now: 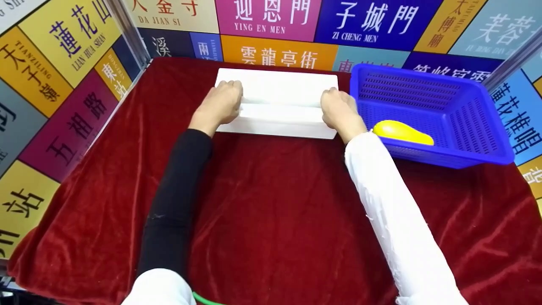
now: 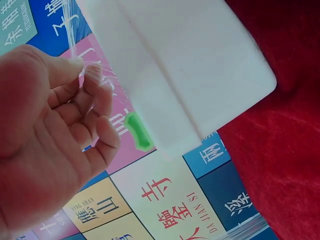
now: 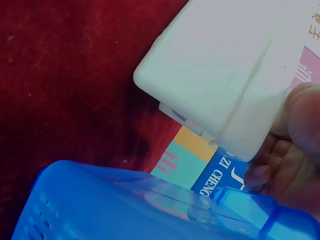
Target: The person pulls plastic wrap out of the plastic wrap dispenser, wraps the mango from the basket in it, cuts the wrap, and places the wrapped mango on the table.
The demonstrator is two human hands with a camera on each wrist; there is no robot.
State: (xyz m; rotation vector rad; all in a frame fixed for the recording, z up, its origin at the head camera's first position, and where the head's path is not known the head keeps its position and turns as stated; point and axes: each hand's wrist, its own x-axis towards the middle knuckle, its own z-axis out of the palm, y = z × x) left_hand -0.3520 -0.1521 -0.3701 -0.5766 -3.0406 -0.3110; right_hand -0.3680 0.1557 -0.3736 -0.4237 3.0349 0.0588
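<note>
A long white dispenser box [image 1: 277, 84] lies across the far part of the red cloth, a fold line along its length. My left hand [image 1: 224, 101] is at its left end; in the left wrist view, thumb and curled fingers pinch clear plastic film [image 2: 93, 70] beside the box. A small green piece [image 2: 138, 132] shows at the box's edge there. Over the right end, my right hand [image 1: 338, 106] has curled fingers and mirrors the left. The right wrist view puts its thumb close to the box's end; its grip on the film is mostly hidden.
A blue plastic basket [image 1: 427, 154] stands right of the box, close to my right hand, with a yellow mango-shaped fruit [image 1: 402, 132] inside. Red velvet cloth [image 1: 275, 212] covers the table. Panels with printed place names [image 1: 266, 17] rise behind and on both sides.
</note>
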